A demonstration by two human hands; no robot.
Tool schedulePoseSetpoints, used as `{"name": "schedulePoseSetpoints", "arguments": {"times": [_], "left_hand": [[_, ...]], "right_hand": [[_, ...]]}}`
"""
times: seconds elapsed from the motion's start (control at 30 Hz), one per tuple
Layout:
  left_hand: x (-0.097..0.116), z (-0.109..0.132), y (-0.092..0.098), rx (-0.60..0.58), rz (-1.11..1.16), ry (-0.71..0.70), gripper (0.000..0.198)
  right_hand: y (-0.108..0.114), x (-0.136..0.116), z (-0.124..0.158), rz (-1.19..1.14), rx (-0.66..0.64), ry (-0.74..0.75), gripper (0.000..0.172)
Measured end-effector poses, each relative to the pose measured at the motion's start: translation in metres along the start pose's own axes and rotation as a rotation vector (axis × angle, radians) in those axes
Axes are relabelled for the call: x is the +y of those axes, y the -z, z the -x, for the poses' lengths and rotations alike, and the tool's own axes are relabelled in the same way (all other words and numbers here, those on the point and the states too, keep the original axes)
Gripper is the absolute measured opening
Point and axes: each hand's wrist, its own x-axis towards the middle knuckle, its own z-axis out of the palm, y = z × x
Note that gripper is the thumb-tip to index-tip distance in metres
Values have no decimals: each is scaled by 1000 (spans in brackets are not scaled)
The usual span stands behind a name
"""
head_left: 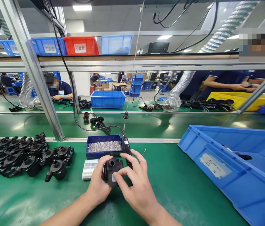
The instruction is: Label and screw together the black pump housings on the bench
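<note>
My left hand [101, 183] is wrapped around a small black pump [112, 168] and holds it above the green bench, its round port tilted up. On the pump's near face is a small white label [113, 178]. The thumb and index finger of my right hand [135, 177] come together at the label's edge, while its other fingers are raised. Just behind my right fingers hangs a black electric screwdriver [125, 146] on a cable, partly covered by them. A blue tray of small silvery screws [104, 146] lies beyond the pump. White label material [89, 169] sits beside my left hand.
Several black pumps [30, 157] stand grouped at the left. A large blue bin [217, 163] takes up the right side, with a dark item inside. A metal frame post [32, 72] rises at the left. Co-workers sit or stand across the bench, near a yellow bin [247, 100].
</note>
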Motion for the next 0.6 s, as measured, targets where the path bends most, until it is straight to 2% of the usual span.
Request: {"name": "schedulePoseSetpoints", "arguments": {"times": [0.23, 0.37, 0.5, 0.6], "left_hand": [[-3, 3, -3, 22, 80, 28, 64], [-2, 2, -2, 22, 146, 61, 63], [-1, 4, 1, 23, 182, 80, 69], [-2, 4, 5, 63, 36, -38, 65]], "right_hand": [[-1, -9, -1, 71, -7, -45, 12], [1, 4, 0, 29, 3, -88, 11], [7, 21, -2, -120, -86, -178, 46], [5, 14, -6, -183, -229, -355, 59]]}}
